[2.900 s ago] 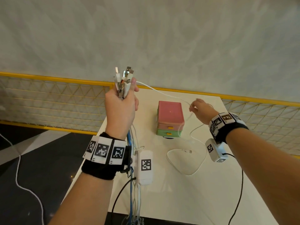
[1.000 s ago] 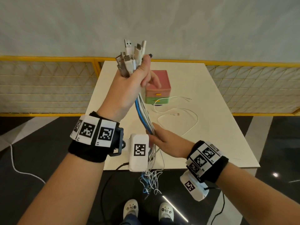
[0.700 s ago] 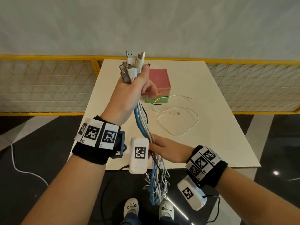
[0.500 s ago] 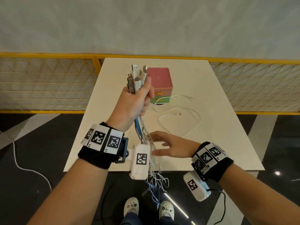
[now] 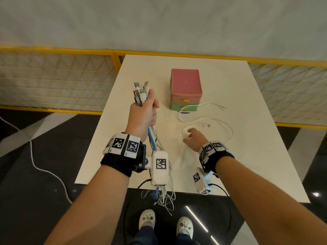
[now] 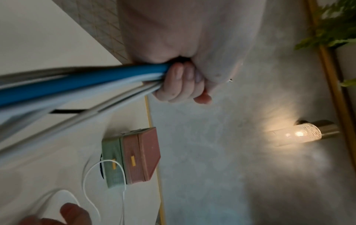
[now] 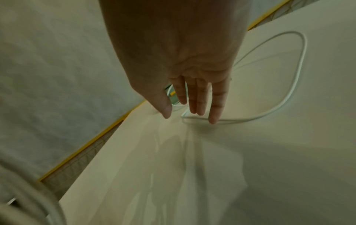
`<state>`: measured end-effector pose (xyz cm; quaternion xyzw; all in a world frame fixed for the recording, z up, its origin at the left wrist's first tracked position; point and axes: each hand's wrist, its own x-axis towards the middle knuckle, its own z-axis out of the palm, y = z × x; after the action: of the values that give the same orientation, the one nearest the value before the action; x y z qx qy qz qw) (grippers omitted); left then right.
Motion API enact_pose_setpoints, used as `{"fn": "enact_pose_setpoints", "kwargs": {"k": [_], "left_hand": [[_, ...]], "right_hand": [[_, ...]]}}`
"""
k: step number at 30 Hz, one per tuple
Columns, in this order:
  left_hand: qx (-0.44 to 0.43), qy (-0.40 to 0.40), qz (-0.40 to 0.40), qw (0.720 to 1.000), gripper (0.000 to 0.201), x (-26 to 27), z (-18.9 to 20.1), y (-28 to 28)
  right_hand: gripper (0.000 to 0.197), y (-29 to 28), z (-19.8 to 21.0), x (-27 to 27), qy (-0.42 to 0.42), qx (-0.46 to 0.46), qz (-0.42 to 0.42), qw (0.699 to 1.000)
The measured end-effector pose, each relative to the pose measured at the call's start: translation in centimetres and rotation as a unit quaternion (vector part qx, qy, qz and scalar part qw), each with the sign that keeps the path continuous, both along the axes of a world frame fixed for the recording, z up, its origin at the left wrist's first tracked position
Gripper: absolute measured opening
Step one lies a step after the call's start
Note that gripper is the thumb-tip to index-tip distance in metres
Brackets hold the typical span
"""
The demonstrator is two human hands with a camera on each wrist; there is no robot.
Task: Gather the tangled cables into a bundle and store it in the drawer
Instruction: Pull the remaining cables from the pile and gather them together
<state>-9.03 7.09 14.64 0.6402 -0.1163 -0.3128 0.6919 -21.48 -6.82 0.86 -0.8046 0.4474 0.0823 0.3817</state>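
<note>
My left hand point(image 5: 144, 114) grips a bundle of white, grey and blue cables point(image 5: 154, 144) upright over the table's left side, with the plugs point(image 5: 140, 93) sticking out above the fist. The loose ends hang tangled below the table's front edge. In the left wrist view the fingers point(image 6: 179, 85) curl round the cables point(image 6: 77, 82). My right hand point(image 5: 193, 139) reaches out flat, fingers straight, over a loose white cable point(image 5: 212, 121) lying in loops on the table; its fingertips point(image 7: 213, 118) are at the near loop point(image 7: 289, 97). A small pink and green drawer box point(image 5: 185, 89) stands behind, drawers shut.
The white table point(image 5: 247, 156) ends at a yellow-framed mesh railing point(image 5: 53, 82) at the back and left. A lit wall lamp point(image 6: 296, 134) shows in the left wrist view. Below the front edge are the dark floor and the person's shoes point(image 5: 146, 218).
My right hand left the hanging cables and moved forward and right onto the table, to the loose white cable. My left hand stayed closed on the bundle and sank a little.
</note>
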Motion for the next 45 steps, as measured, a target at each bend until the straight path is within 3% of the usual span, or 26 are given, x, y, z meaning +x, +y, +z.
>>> {"fn": "enact_pose_setpoints", "kwargs": {"k": [4,9,14,16,23,29,32,37,41,45], "left_hand": [[-0.009,0.034,0.031,0.999,0.045,0.9,-1.1,0.4],[-0.027,0.069,0.061,0.995,0.045,1.7,-2.3,0.6],[-0.048,0.113,0.106,0.987,0.046,1.6,-2.7,0.3],[-0.06,0.128,0.119,0.983,0.046,1.5,-2.8,0.3],[-0.088,0.191,0.133,0.969,0.045,1.4,-3.6,0.9],[-0.031,0.186,0.043,0.981,0.04,0.3,-3.1,-0.2],[-0.04,0.176,-0.012,0.984,0.035,-0.8,-2.1,-1.0],[-0.067,0.079,-0.045,0.994,0.03,-1.8,-1.1,-1.1],[-0.102,0.065,0.001,0.993,0.03,-1.5,-0.9,-1.3],[-0.193,0.063,0.052,0.978,0.025,-0.2,-1.0,-0.9]], "right_hand": [[0.058,0.6,-1.8,0.6,0.013,0.032,-0.002,0.999],[0.03,2.2,-1.0,0.1,-0.079,0.068,0.042,0.994],[0.046,3.6,-0.7,-0.9,-0.052,0.098,0.088,0.99],[0.04,3.9,-0.2,-1.4,-0.069,0.103,0.091,0.988],[0.021,3.9,4.4,-2.5,-0.226,0.048,0.068,0.97],[0.021,4.2,10.3,-2.0,-0.339,-0.022,0.069,0.938],[0.021,4.6,12.0,-1.6,-0.321,-0.039,0.117,0.939],[0.022,4.7,12.8,-1.9,-0.294,-0.048,0.139,0.944],[0.025,4.3,12.7,-2.8,-0.262,-0.04,0.161,0.951],[0.027,2.6,12.1,-4.8,-0.243,-0.019,0.153,0.958]]}}
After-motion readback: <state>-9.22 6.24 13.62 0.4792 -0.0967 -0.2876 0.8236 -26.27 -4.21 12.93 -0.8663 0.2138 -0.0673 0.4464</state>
